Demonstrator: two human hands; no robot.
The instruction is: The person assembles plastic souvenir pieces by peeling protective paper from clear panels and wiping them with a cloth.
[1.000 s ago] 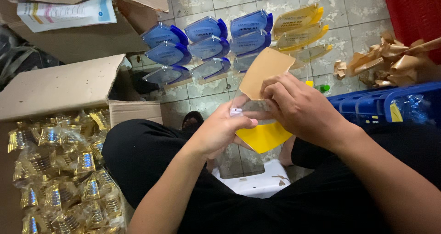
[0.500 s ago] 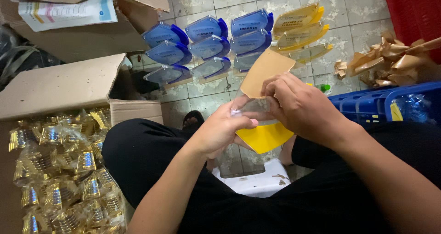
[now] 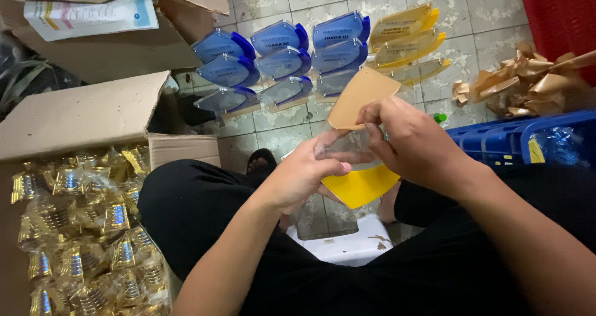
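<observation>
Clear acrylic plaque with a yellow base sits above the person's lap, gripped from below by the left hand, while the right hand pinches its tan paper film between thumb and fingers at the top edge. Beyond lie rows of blue plaques and yellow plaques on the tiled floor, with a cardboard box of gold wrapped pieces at left.

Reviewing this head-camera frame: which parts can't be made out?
- Clear plaque, head view: middle covered by left hand and right hand.
- Blue crate: cut off by the right edge.
- Gold items in cardboard box: too small and wrapped to identify.
</observation>
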